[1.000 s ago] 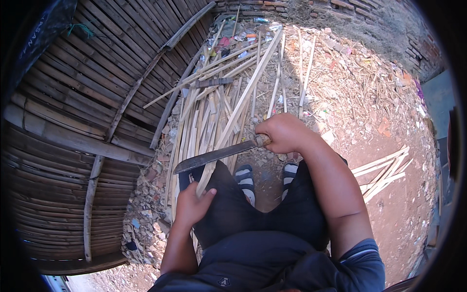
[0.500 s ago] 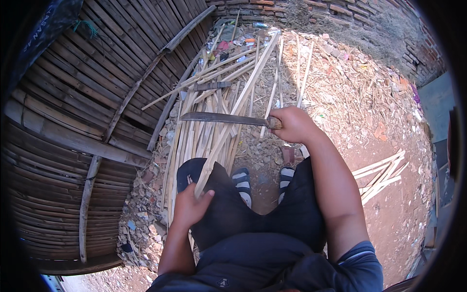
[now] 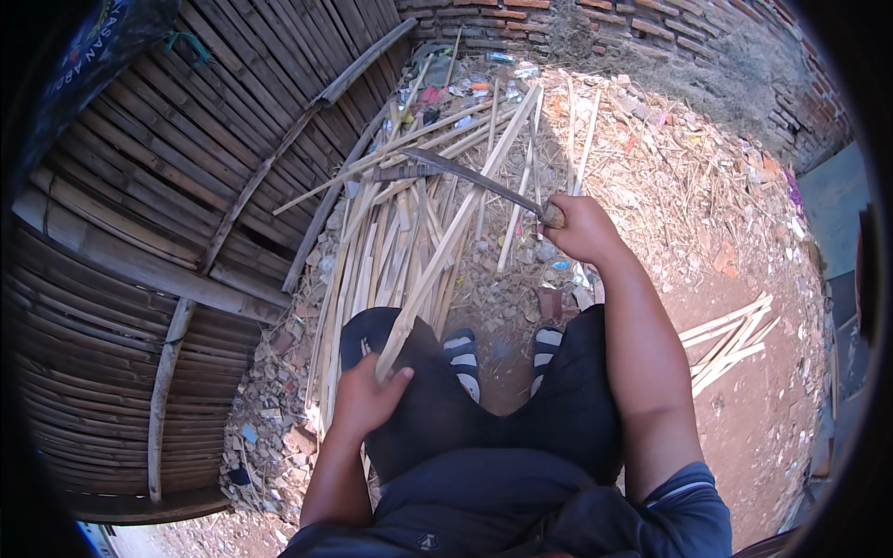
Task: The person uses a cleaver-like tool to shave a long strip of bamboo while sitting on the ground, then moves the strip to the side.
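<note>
In my right hand (image 3: 583, 229) is the handle of a machete (image 3: 484, 179), its long dark blade pointing left and away from me. The blade crosses a long pale bamboo strip (image 3: 445, 251); whether they touch, I cannot tell. My left hand (image 3: 368, 392) grips the near end of that strip beside my left thigh, and the strip slants away to the far right. Below and left of it lie several split bamboo strips (image 3: 377, 270) in a loose pile. A short dark wooden piece (image 3: 406, 172) lies across the pile's far end.
A slatted bamboo wall (image 3: 139, 186) runs along my left. At the back rises a brick wall (image 3: 670, 28). Rubble and dry straw (image 3: 670, 177) cover the ground ahead and to the right. A small heap of bamboo strips (image 3: 730, 339) lies at the right.
The machete has moved farther away and to the right along the strip, its tip swinging up and away. My left hand has barely moved, still holding the strip.
</note>
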Motion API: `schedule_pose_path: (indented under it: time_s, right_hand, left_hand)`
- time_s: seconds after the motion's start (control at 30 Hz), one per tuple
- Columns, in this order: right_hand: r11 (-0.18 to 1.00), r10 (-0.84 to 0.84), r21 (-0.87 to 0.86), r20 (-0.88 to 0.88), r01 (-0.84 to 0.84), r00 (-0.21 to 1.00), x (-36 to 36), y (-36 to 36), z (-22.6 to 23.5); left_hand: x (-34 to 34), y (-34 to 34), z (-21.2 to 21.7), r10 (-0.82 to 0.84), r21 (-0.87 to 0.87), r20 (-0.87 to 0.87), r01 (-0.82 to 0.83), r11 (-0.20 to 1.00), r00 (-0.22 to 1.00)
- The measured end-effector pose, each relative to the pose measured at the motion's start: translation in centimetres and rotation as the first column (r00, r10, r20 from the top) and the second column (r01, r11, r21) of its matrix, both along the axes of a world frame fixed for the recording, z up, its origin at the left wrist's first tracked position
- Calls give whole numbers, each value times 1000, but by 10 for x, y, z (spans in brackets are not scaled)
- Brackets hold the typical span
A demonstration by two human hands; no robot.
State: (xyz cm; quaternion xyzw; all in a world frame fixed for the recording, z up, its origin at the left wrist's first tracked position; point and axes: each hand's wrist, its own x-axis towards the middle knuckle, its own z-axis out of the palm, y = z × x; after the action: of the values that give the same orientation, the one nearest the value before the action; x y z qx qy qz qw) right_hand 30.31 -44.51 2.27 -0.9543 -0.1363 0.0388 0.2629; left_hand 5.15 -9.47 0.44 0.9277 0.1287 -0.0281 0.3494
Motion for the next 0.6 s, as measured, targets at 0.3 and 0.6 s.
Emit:
schedule_pose_path:
  time_s: [0.3, 0.6]
  right_hand:
    - [846, 517, -143, -11, -513, 856, -28, 39, 5]
    - [994, -90, 65, 96, 84, 991, 0, 1, -5]
  left_hand:
    - [-3, 2, -3, 7, -33, 23, -6, 999, 1000]
    - [-1, 0, -3, -13, 3, 19, 13, 1000, 1000]
